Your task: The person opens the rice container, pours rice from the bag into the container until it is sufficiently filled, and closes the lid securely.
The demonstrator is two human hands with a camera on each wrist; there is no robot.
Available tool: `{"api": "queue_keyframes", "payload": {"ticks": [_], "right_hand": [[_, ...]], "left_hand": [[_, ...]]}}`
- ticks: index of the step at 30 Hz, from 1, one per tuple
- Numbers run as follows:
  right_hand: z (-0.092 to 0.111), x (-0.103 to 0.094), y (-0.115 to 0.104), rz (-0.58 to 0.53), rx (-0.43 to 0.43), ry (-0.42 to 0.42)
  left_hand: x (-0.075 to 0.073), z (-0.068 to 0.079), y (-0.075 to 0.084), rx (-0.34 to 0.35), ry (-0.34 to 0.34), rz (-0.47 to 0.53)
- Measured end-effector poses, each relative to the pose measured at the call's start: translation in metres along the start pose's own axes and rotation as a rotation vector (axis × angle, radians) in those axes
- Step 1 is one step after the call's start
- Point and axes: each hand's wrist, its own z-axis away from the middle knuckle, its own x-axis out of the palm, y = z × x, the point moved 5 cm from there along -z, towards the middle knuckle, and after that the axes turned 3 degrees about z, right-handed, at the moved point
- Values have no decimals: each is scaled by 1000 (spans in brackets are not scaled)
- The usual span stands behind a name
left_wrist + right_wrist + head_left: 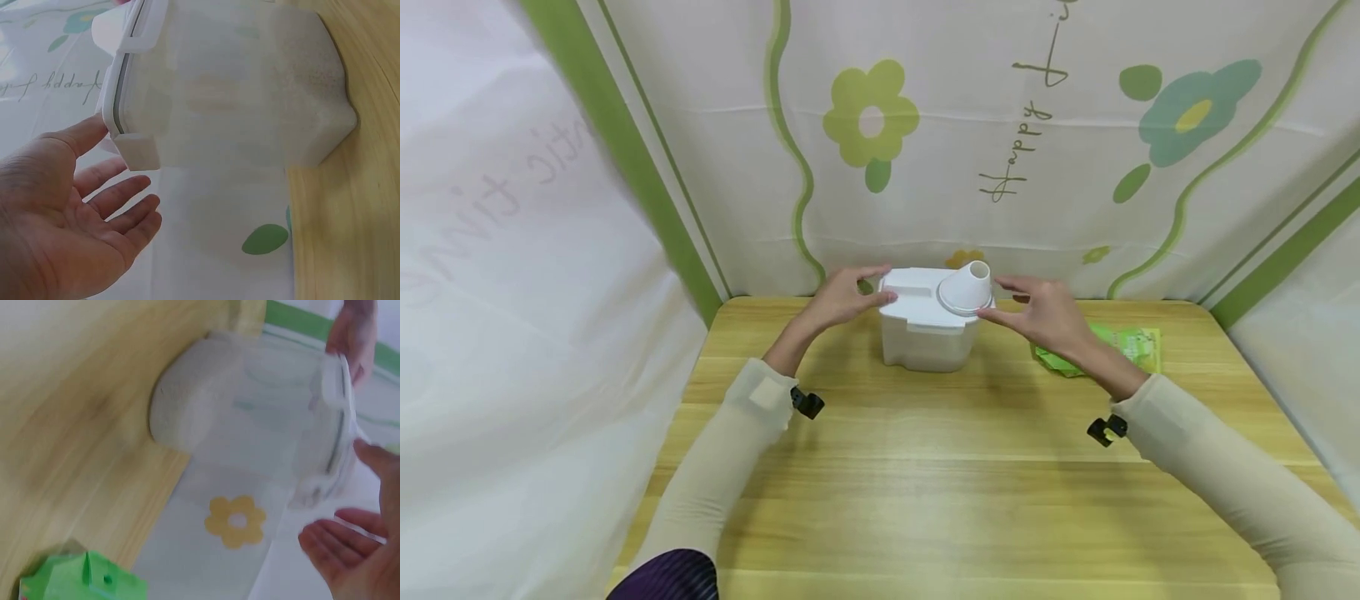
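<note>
A translucent white storage container (925, 346) with a pale filling at its bottom stands upright on the table near its back edge. On it sits a white lid (917, 287), with a cone-shaped spout cap (967, 287) at the lid's right end. My left hand (837, 300) holds the left end of the lid between thumb and forefinger; in the left wrist view the other fingers (128, 209) spread loosely. My right hand (1047, 317) holds the lid's right end, thumb at the front beside the cap and forefinger behind. In the right wrist view its thumb (372, 455) touches the lid's rim.
A green and yellow packet (1127, 343) lies on the wooden table (917, 483) to the right, partly behind my right forearm. White cloth with printed flowers (871, 121) hangs at the back, and more white cloth hangs at both sides.
</note>
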Motion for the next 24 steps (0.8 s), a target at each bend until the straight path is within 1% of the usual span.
{"api": "queue_keyframes", "payload": {"ticks": [4,6,8,10,12,14,18,21,24], "right_hand": [[-4,-5,12,-62,0,-154],[-6,-6,16,-78,-8,-213],[-7,-6,20,-80,-22,-253],[-9,-4,24,-83,-33,-279],[-10,-2,26,-96,-39,-303],[-10,0,28,-107,-48,-323],[-11,4,31,-134,-66,-352],[-11,6,32,-145,-82,-357],[-11,8,34,-152,-91,-353]], "left_hand": [[3,2,14,89,-21,-89],[6,1,21,153,-36,-144],[11,2,26,208,-55,-200],[15,2,32,249,-67,-268],[18,4,35,262,-75,-321],[19,7,38,258,-78,-360],[21,11,40,267,-66,-443],[23,12,40,277,-59,-497],[25,13,39,279,-58,-525]]}}
